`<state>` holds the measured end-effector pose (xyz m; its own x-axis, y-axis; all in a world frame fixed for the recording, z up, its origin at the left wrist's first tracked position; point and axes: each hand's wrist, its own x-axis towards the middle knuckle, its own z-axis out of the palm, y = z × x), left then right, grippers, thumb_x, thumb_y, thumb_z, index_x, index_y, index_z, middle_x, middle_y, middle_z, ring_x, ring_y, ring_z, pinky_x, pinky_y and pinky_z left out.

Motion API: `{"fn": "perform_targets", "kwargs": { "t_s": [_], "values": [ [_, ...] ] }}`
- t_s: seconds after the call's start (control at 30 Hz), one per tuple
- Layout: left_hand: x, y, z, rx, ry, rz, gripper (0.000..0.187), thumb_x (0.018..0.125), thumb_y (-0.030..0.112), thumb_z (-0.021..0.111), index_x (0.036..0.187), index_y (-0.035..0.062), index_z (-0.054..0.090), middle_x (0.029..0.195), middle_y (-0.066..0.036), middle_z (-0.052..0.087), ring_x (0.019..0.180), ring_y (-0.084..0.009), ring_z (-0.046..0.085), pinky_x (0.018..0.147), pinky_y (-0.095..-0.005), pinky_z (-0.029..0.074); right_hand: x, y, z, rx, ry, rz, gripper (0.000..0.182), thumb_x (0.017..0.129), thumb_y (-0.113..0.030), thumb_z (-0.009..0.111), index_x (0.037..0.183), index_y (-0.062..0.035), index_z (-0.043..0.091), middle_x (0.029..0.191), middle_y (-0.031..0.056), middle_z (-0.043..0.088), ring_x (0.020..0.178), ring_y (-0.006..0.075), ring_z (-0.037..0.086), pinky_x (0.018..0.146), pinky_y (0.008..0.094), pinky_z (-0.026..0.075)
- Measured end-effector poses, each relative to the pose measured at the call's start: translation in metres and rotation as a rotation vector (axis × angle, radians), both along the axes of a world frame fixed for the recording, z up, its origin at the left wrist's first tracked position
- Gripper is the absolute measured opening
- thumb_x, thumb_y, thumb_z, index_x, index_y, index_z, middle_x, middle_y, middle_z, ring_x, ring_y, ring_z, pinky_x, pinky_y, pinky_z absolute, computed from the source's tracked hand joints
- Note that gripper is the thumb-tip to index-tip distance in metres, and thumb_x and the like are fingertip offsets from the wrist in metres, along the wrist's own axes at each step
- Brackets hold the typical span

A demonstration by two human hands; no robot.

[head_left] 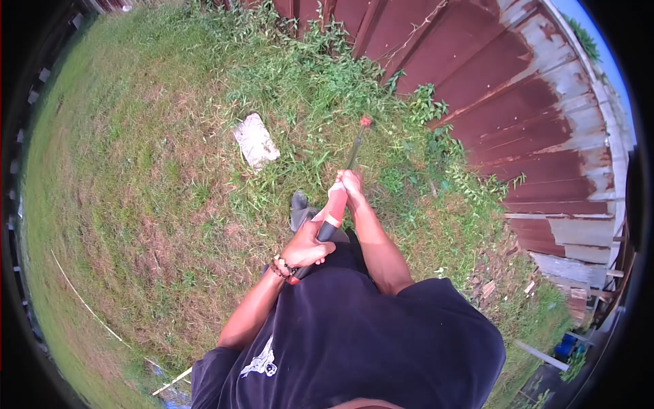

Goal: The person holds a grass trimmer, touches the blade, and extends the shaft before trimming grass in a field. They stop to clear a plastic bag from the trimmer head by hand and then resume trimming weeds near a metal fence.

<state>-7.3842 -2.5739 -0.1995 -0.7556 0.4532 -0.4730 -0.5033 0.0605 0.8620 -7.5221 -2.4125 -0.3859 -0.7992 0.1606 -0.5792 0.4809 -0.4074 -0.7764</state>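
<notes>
grass [136, 177] covers the yard, and the person stands in it holding a long-handled cutting tool [340, 198] out ahead of the body, its red-and-black shaft running from the hip toward a rusted corrugated metal fence [531, 123]. the left hand [304, 249], with a beaded bracelet [281, 268] at the wrist, is wrapped shut around the lower end of the handle; the right hand [350, 181] is closed round the shaft further up, where the red grip ends. the tool's red tip [366, 121] hangs over the taller weeds [340, 75] at the fence foot. a pale flat stone [256, 140] lies in the grass just left of the tool's line, and a dark shoe [298, 208] shows close under the shaft. the risks look plain: a swing carried left could strike the stone and jar or chip the tool, a swing carried too far could clang into the metal sheets, and a low return stroke could catch the foot. i judge the wide spacing of the hands gives fair control, though damp grass could let the footing slip.
</notes>
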Motion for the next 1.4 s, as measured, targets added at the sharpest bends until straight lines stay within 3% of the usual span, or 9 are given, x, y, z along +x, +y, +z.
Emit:
{"fn": "perform_targets", "kwargs": {
  "t_s": [0.33, 0.6, 0.73, 0.77, 0.9, 1.0, 1.13, 1.23, 1.4],
  "values": [
    [-0.107, -0.076, 0.045, -0.276, 0.067, 0.165, 0.035, 0.067, 0.013, 0.064, 0.096, -0.0026, 0.051, 0.060, -0.005, 0.056, 0.047, -0.0127, 0.056, 0.045, -0.0291, 0.045, -0.131, -0.158, -0.009, -0.169, -0.024, 0.318, 0.010, 0.083, -0.005, 0.054, 0.074, -0.0013, 0.058, 0.063, 0.0055, 0.056, 0.050, 0.0134, 0.052, 0.044, 0.0270, 0.043],
    [-0.147, -0.080, 0.044, -0.253, 0.044, 0.019, 0.032, 0.064, 0.017, 0.066, 0.087, -0.0022, 0.053, 0.062, -0.009, 0.058, 0.053, -0.0161, 0.056, 0.050, -0.0320, 0.045, -0.154, -0.137, -0.011, -0.243, 0.092, 0.191, 0.016, 0.087, -0.011, 0.057, 0.078, 0.0015, 0.059, 0.064, 0.0067, 0.056, 0.051, 0.0148, 0.053, 0.045, 0.0284, 0.044],
    [-0.161, -0.077, 0.063, -0.150, 0.199, -0.051, 0.050, 0.064, 0.013, 0.065, 0.109, -0.0027, 0.049, 0.062, -0.005, 0.055, 0.049, -0.0146, 0.056, 0.046, -0.0295, 0.044, -0.150, -0.104, 0.022, -0.115, -0.020, 0.108, 0.014, 0.086, -0.005, 0.050, 0.076, 0.0012, 0.058, 0.061, 0.0061, 0.054, 0.049, 0.0148, 0.051, 0.046, 0.0277, 0.043],
    [-0.165, -0.079, 0.066, -0.112, 0.122, -0.160, 0.061, 0.070, 0.003, 0.059, 0.128, -0.0023, 0.042, 0.065, -0.002, 0.055, 0.048, -0.0096, 0.054, 0.044, -0.0252, 0.045, -0.146, -0.099, 0.044, -0.087, -0.042, 0.011, 0.014, 0.084, -0.005, 0.051, 0.073, 0.0000, 0.057, 0.060, 0.0052, 0.053, 0.049, 0.0145, 0.050, 0.046, 0.0280, 0.042],
    [-0.183, -0.077, 0.061, 0.002, 0.013, -0.298, 0.085, 0.072, 0.002, 0.056, 0.148, 0.0063, 0.019, 0.072, -0.002, 0.057, 0.047, -0.0099, 0.054, 0.044, -0.0247, 0.046, -0.137, -0.066, 0.038, -0.053, 0.043, -0.047, 0.011, 0.084, -0.008, 0.054, 0.079, 0.0004, 0.059, 0.067, 0.0061, 0.056, 0.057, 0.0146, 0.053, 0.051, 0.0287, 0.046],
    [-0.193, -0.081, 0.061, 0.098, -0.018, -0.305, 0.085, 0.073, 0.003, 0.056, 0.149, 0.0067, 0.018, 0.072, -0.002, 0.057, 0.047, -0.0096, 0.054, 0.044, -0.0246, 0.046, -0.129, -0.058, 0.046, 0.009, -0.011, -0.121, 0.013, 0.086, -0.010, 0.053, 0.078, -0.0007, 0.058, 0.067, 0.0057, 0.056, 0.058, 0.0145, 0.053, 0.052, 0.0287, 0.046],
    [-0.202, -0.105, 0.063, 0.083, -0.016, -0.260, 0.044, 0.074, 0.004, 0.058, 0.116, -0.0032, 0.049, 0.068, 0.000, 0.052, 0.047, -0.0090, 0.054, 0.044, -0.0241, 0.046, -0.142, -0.076, 0.048, 0.062, -0.084, -0.134, 0.016, 0.087, -0.011, 0.051, 0.075, -0.0026, 0.057, 0.065, 0.0047, 0.054, 0.055, 0.0145, 0.052, 0.048, 0.0291, 0.044],
    [-0.206, -0.138, 0.060, 0.047, -0.093, -0.158, 0.023, 0.073, 0.006, 0.060, 0.093, -0.0028, 0.051, 0.066, 0.000, 0.050, 0.048, -0.0089, 0.054, 0.045, -0.0242, 0.046, -0.159, -0.115, 0.043, 0.007, -0.072, -0.089, 0.009, 0.084, -0.007, 0.052, 0.077, -0.0031, 0.054, 0.061, 0.0040, 0.052, 0.050, 0.0143, 0.050, 0.044, 0.0301, 0.043],
    [-0.208, -0.190, 0.078, -0.059, -0.065, 0.019, 0.022, 0.072, 0.006, 0.061, 0.089, -0.0015, 0.050, 0.066, -0.001, 0.051, 0.048, -0.0095, 0.054, 0.045, -0.0246, 0.046, -0.190, -0.207, 0.057, -0.006, -0.027, 0.111, 0.009, 0.084, -0.006, 0.053, 0.075, -0.0025, 0.054, 0.060, 0.0036, 0.051, 0.049, 0.0134, 0.049, 0.044, 0.0302, 0.041]
  ]
}}
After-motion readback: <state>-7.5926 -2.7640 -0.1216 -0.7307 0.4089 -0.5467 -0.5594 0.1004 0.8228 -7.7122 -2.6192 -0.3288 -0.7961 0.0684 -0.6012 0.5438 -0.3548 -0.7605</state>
